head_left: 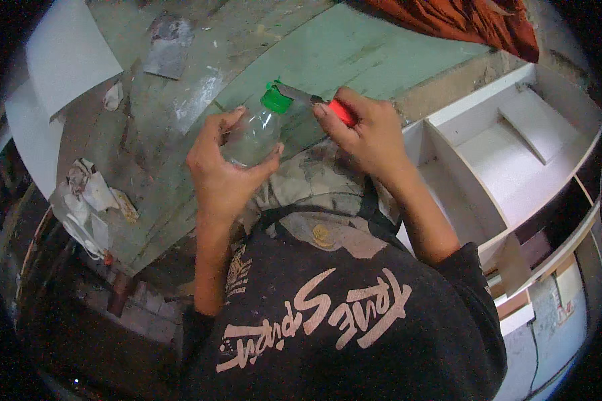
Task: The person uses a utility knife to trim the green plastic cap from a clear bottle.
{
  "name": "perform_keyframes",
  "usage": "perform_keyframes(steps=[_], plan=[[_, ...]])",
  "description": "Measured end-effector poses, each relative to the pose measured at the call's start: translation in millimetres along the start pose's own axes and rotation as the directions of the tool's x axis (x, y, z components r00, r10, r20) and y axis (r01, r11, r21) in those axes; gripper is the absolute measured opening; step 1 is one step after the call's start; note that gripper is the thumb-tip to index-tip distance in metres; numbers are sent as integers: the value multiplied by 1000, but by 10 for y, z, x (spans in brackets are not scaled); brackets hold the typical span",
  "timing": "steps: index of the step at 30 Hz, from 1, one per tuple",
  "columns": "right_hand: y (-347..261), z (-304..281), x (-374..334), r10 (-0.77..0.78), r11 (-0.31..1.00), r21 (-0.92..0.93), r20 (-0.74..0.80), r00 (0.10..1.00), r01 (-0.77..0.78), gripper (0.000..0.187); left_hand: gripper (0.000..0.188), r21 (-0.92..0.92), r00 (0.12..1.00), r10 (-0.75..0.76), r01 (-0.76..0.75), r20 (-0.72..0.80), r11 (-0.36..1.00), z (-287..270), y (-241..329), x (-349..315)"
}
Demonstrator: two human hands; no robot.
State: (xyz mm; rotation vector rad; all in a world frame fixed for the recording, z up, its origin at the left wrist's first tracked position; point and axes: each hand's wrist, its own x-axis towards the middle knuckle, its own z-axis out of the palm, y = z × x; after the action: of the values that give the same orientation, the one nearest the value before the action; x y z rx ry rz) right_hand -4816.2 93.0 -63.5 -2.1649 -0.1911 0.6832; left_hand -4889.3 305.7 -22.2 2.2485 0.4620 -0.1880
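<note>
My left hand (231,157) is wrapped round a clear plastic bottle (257,132), its thumb and fingers on either side. A green cap (275,100) sits on the bottle's neck, which tilts up toward the right. In my right hand (368,130) is a utility knife (341,112) with a red handle. Its blade (294,92) points left and meets the top of the green cap, where a small ragged green bit sticks up. The base of the bottle is partly hidden by my left hand.
A worn green board (328,53) lies beyond my hands. Crumpled wrappers (93,190) and white sheets (70,57) are at the left. A rust-coloured cloth (461,23) lies at the far right. White partitioned boxes (508,154) stand at my right, close to my right forearm.
</note>
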Motion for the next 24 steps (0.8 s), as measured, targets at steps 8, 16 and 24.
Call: perform_keyframes(steps=[8, 16, 24], plan=[[240, 103, 185, -395, 913, -153, -106, 913, 377, 36, 61, -135, 999, -38, 33, -34, 990, -54, -47, -248], [510, 61, 531, -433, 880, -307, -203, 878, 363, 29, 65, -221, 989, -17, -16, -148, 975, -290, 57, -467], [110, -153, 507, -663, 718, -547, -350, 662, 430, 32, 67, -273, 908, 371, -414, -196, 868, -285, 340, -414]])
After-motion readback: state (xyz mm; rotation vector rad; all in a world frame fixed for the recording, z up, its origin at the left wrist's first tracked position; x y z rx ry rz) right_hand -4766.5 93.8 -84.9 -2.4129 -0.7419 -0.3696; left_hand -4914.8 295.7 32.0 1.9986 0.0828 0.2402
